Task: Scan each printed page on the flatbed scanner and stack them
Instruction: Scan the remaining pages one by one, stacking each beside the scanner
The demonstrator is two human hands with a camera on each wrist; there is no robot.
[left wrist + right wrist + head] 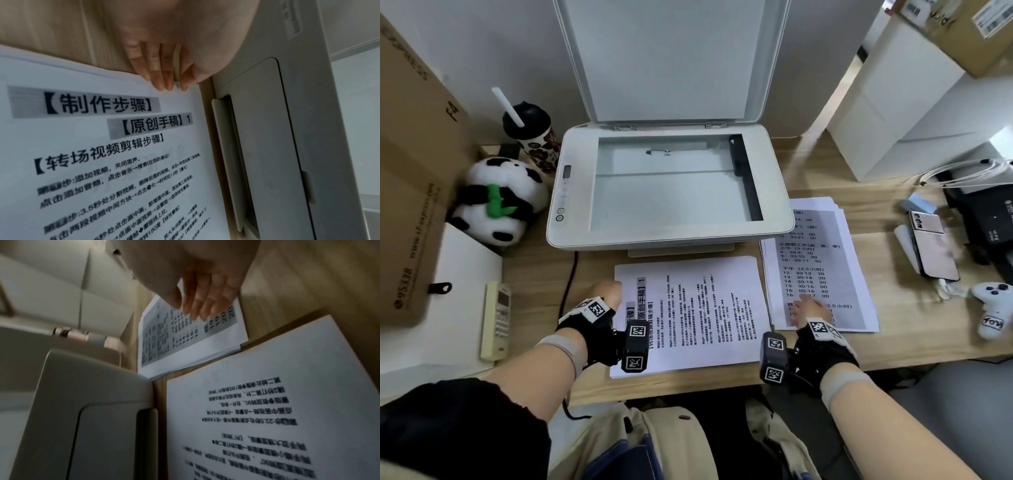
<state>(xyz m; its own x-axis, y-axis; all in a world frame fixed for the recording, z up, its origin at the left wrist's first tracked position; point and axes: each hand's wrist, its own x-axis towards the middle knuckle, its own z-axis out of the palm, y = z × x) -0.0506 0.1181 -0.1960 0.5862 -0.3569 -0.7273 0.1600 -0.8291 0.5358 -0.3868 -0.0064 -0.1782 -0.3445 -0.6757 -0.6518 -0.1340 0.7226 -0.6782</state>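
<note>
The flatbed scanner [671,185] stands at the desk's middle with its lid [671,58] raised and bare glass. A printed stack headed in large characters [688,315] lies in front of it. My left hand [614,287] rests straight fingertips [164,81] on that stack's [102,162] top left corner. A second stack printed with time tables [818,267] lies to the right of the scanner. My right hand [804,303] hangs over its near end with fingers [197,309] loosely straight at the top sheet [185,337], holding nothing.
A panda plush [496,202], a cup with a straw [530,133], a remote [496,320] and a cardboard box [410,171] crowd the left. A phone [935,246], a white game controller [993,308] and a black device [989,219] sit at the right. The scanner's cable [570,284] runs off the front edge.
</note>
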